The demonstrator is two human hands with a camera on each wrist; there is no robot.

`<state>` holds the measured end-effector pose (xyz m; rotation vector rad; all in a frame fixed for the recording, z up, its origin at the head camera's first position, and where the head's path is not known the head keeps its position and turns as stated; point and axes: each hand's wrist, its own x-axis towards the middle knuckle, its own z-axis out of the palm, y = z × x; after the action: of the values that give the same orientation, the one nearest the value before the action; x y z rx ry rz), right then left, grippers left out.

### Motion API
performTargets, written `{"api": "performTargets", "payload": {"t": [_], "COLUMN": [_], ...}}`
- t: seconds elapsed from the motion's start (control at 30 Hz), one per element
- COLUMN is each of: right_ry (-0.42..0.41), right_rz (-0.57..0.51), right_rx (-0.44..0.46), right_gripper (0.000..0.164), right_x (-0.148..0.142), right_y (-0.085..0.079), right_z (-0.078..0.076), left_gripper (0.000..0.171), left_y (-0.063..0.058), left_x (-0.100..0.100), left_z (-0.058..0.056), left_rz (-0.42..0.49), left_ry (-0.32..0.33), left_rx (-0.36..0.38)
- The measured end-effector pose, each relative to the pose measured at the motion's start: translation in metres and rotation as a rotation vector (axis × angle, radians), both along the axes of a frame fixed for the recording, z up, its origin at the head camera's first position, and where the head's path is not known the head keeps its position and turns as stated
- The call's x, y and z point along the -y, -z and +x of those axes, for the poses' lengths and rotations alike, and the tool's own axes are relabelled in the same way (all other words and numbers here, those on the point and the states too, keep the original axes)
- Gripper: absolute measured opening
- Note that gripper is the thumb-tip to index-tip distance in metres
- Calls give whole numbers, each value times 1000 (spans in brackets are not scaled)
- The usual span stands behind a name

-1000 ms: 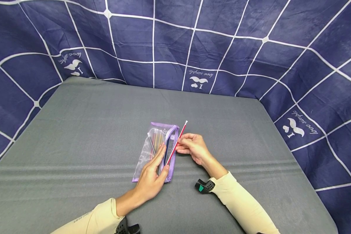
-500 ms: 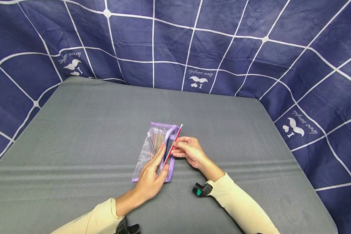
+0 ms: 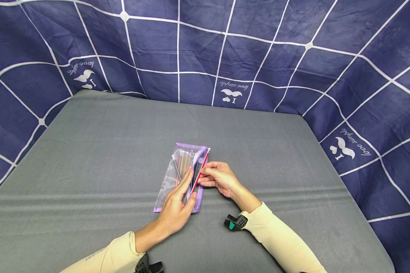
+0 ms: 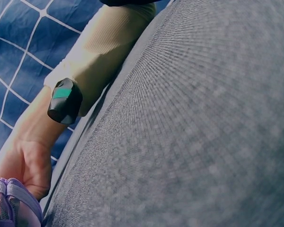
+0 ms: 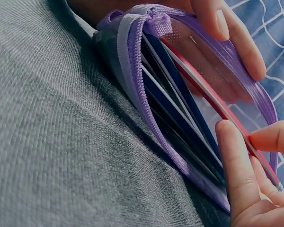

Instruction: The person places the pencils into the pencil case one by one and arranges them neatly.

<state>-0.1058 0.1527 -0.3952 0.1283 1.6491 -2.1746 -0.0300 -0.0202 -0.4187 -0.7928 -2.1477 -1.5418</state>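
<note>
A clear mesh pencil pouch (image 3: 164, 191) with purple trim lies mid-table. My left hand (image 3: 175, 207) grips its opening edge, long fingers flat over the mesh and thumb at the mouth. My right hand (image 3: 223, 179) pinches a red-and-white pencil (image 3: 205, 160) with a white knobbed end. In the right wrist view the pencil (image 5: 203, 87) slants into the gaping mouth, lower end inside, between thumb and fingers. Several dark blue pencils (image 5: 194, 113) lie in the pouch beside the purple zip (image 5: 141, 87). Through the mesh several yellowish pencils (image 3: 183, 163) and a grey one (image 3: 176, 167) show.
A grey cloth-covered table (image 3: 123, 144) spreads around the pouch, with a few low creases. Behind it and at both sides hangs a dark blue curtain (image 3: 198, 45) with white lines. Each wrist wears a black camera, the right one (image 3: 235, 222) marked with green.
My right hand has moved left and slightly down, carrying the red pencil closer to the pouch and further into its mouth. My left hand and the pouch have stayed nearly still.
</note>
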Motion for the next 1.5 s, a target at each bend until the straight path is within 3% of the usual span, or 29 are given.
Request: {"api": "performTargets", "payload": {"t": [0.23,0.5,0.9,1.03,1.37,1.5], "right_ry": [-57,-47,-21,-12,-23,-34], "right_rz": [11,-4,-1,17,25,1], "right_rx": [30,29,-68,-75,-70,-93], "right_gripper": [15,9,38,40,18,16], "right_x": [0,1,8,9,10,10], "right_y": [-1,0,-2,-3,2,2], "right_z": [1,1,3,4,2,2], "left_gripper": [62,64,63,64,62,62], "left_y": [0,1,2,2,2,3], "left_x": [0,0,0,0,0,0], "left_z": [0,-1,-1,-1,-1,-1], "left_rz": [-7,-11,-10,-8,-9,-8], "left_ry": [3,9,1,4,3,1], "left_rx": [0,3,-9,-5,-11,-21]}}
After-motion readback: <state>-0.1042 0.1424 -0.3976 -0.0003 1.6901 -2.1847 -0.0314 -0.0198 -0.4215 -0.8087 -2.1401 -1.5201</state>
